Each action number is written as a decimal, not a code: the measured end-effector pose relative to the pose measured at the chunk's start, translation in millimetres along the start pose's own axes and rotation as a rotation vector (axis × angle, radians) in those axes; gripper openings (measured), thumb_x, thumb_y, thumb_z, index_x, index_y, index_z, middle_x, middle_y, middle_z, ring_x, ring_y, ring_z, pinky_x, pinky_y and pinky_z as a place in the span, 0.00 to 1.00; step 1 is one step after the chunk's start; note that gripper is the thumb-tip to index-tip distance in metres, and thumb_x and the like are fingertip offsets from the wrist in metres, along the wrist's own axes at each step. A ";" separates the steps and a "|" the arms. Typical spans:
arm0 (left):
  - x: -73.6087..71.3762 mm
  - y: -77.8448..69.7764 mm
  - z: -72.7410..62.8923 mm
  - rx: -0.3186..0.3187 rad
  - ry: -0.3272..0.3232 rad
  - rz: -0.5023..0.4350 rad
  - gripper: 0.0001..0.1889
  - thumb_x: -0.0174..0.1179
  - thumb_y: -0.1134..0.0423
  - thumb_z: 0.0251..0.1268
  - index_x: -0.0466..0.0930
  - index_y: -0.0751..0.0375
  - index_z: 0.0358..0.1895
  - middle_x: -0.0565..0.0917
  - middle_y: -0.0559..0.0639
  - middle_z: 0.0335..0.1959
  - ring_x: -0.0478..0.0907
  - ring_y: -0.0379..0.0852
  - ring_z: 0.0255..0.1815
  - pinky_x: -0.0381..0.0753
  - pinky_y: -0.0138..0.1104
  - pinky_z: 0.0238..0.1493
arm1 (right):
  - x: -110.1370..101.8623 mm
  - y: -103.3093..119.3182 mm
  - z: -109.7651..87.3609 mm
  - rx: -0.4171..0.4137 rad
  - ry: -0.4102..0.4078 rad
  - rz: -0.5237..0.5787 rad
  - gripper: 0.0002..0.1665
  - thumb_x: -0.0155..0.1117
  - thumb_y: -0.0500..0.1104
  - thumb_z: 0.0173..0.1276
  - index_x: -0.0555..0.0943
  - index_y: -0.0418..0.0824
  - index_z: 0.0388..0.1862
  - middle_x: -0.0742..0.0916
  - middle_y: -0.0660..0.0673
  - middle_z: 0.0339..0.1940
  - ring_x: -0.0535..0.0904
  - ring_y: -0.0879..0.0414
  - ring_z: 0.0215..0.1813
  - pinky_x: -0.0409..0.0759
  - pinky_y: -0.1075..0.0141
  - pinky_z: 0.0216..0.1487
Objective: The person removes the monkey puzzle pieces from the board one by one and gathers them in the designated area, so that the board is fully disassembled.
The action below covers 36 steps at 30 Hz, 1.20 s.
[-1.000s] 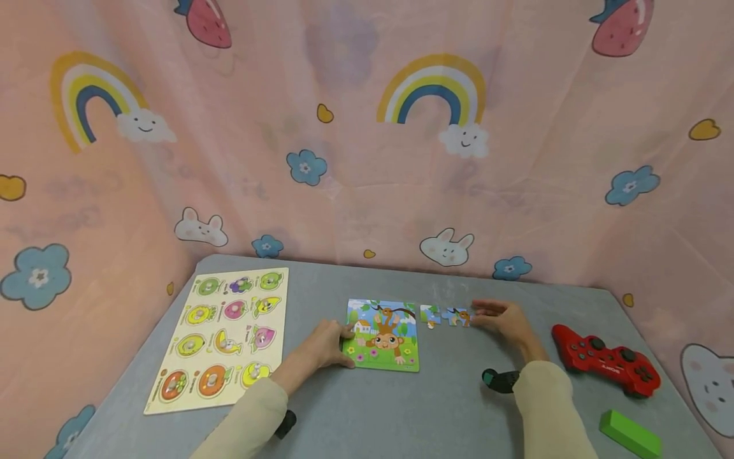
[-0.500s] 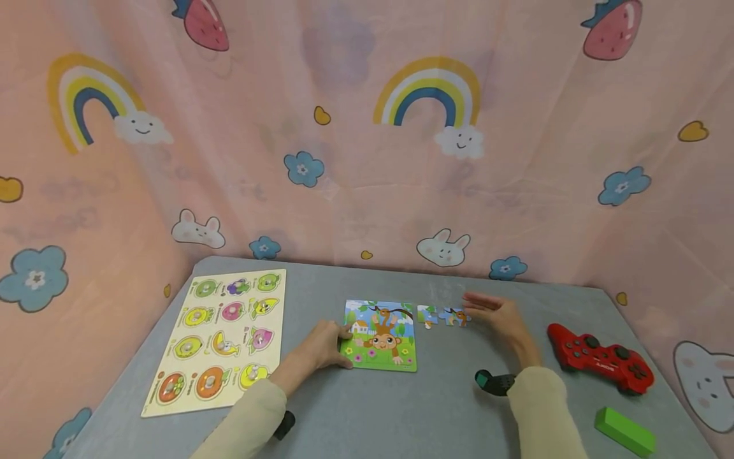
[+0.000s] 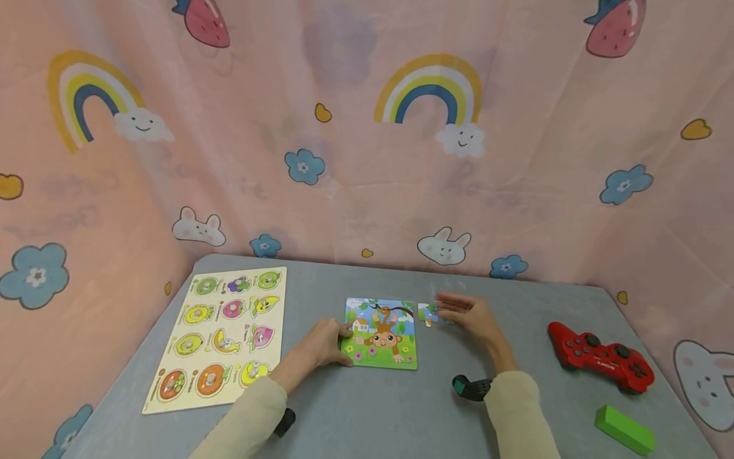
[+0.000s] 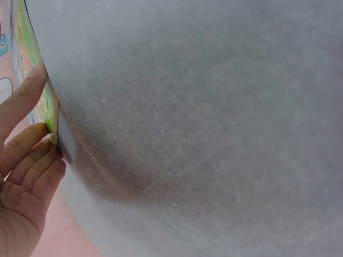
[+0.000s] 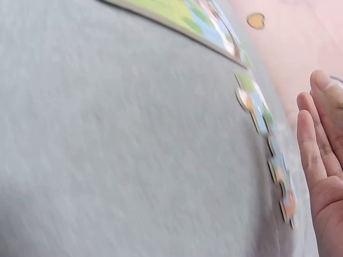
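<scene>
A square monkey jigsaw puzzle (image 3: 381, 335) lies on the grey table in the head view. At its left edge, my left hand (image 3: 318, 344) holds it between thumb and fingers; the left wrist view shows the thumb (image 4: 29, 88) and fingertips along the edge of the puzzle (image 4: 52, 110). My right hand (image 3: 470, 319) hovers with straight fingers over two loose jigsaw pieces right of the puzzle. One piece (image 3: 427, 312) shows beside the fingertips, while the other (image 5: 281, 179) is mostly hidden in the head view. Nothing is in the right hand (image 5: 324, 150).
A cream fruit knob-puzzle board (image 3: 215, 341) lies to the left. On the right are a red game controller (image 3: 601, 358) and a green block (image 3: 625, 429). A pink patterned curtain (image 3: 344, 210) stands behind the table.
My right hand has left the far side of the right-hand piece and moved left over the loose pieces. The left hand stays at the puzzle's edge.
</scene>
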<state>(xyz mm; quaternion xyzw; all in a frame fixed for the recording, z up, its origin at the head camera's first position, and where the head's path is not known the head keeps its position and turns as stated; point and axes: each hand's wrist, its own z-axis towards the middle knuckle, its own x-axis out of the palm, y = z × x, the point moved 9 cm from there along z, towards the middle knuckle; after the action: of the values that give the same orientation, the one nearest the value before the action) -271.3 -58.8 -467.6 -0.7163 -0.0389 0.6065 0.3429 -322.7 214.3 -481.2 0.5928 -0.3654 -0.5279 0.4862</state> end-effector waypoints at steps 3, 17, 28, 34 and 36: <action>0.2 -0.2 0.6 0.007 0.000 0.007 0.30 0.80 0.62 0.36 0.83 0.71 0.48 0.79 0.61 0.55 0.74 0.57 0.59 0.76 0.43 0.55 | 11.8 3.4 2.5 -0.011 0.014 0.010 0.30 0.70 0.36 0.60 0.75 0.30 0.61 0.80 0.33 0.59 0.81 0.53 0.56 0.75 0.73 0.53; 0.2 1.1 2.1 0.012 -0.003 0.022 0.30 0.80 0.61 0.36 0.83 0.70 0.48 0.79 0.60 0.56 0.75 0.57 0.59 0.76 0.42 0.55 | 62.0 19.3 19.6 -0.059 0.124 -0.085 0.25 0.71 0.29 0.56 0.78 0.25 0.54 0.83 0.29 0.52 0.81 0.39 0.51 0.81 0.65 0.47; 0.9 0.7 0.6 0.001 0.007 0.020 0.31 0.80 0.61 0.36 0.83 0.70 0.49 0.79 0.61 0.56 0.74 0.58 0.59 0.76 0.43 0.55 | 76.8 21.1 34.7 0.009 0.163 -0.417 0.22 0.75 0.31 0.51 0.83 0.29 0.47 0.86 0.40 0.37 0.80 0.53 0.37 0.80 0.64 0.39; 0.2 0.0 0.5 -0.001 0.001 0.018 0.31 0.80 0.61 0.36 0.83 0.71 0.48 0.79 0.61 0.55 0.74 0.58 0.59 0.76 0.42 0.55 | 80.9 21.3 42.5 0.032 0.226 -0.497 0.23 0.76 0.30 0.50 0.84 0.31 0.48 0.85 0.44 0.36 0.74 0.57 0.34 0.76 0.64 0.38; 0.0 0.9 0.3 -0.009 0.000 0.014 0.31 0.80 0.61 0.35 0.83 0.71 0.48 0.79 0.61 0.55 0.74 0.59 0.59 0.76 0.42 0.55 | 83.2 24.0 44.1 0.027 0.256 -0.508 0.24 0.76 0.30 0.50 0.83 0.31 0.49 0.85 0.44 0.36 0.73 0.56 0.33 0.75 0.65 0.36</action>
<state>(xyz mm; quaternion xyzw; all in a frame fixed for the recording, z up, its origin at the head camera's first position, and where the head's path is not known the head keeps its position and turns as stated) -271.9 -59.4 -468.1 -0.7180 -0.0367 0.6088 0.3353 -349.5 120.9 -479.3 0.7336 -0.1477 -0.5489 0.3724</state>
